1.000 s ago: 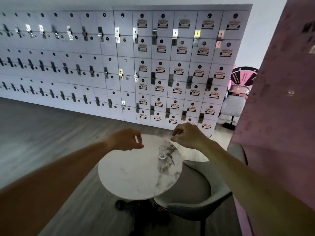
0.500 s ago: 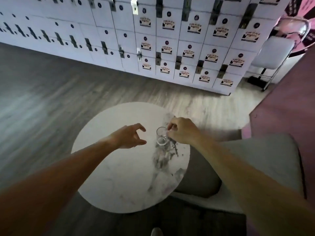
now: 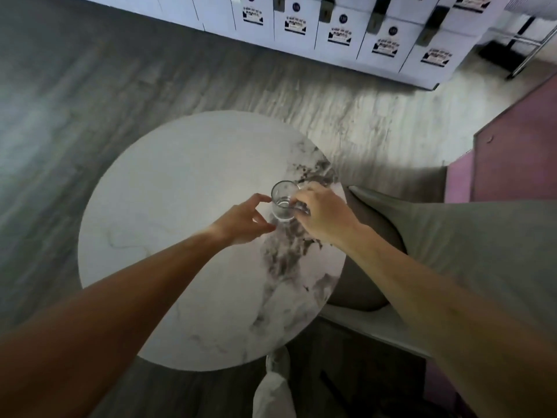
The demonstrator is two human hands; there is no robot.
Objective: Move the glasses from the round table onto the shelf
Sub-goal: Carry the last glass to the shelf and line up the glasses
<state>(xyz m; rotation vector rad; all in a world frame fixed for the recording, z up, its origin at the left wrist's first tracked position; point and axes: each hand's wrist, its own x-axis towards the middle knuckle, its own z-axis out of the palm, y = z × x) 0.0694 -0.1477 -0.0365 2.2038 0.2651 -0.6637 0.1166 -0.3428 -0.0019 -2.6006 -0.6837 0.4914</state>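
Observation:
One clear drinking glass (image 3: pixel 281 203) stands upright on the round white marble table (image 3: pixel 168 206), near its right edge. My right hand (image 3: pixel 325 215) reaches in from the right, its fingers curled around the right side of the glass. My left hand (image 3: pixel 241 221) is beside the left wall of the glass with thumb and forefinger spread apart; the forefinger tip is at the rim. No shelf is in view.
A grey upholstered chair (image 3: pixel 482 251) is tucked against the table's right side. White lockers (image 3: pixel 346 28) line the far wall across a wooden floor. A pink partition (image 3: pixel 518 152) rises at right. My white shoe (image 3: pixel 275 390) shows below the table.
The view has tilted down and closed in on the table. My right hand has wrapped onto the glass. My left hand has moved right, up to the glass's left side.

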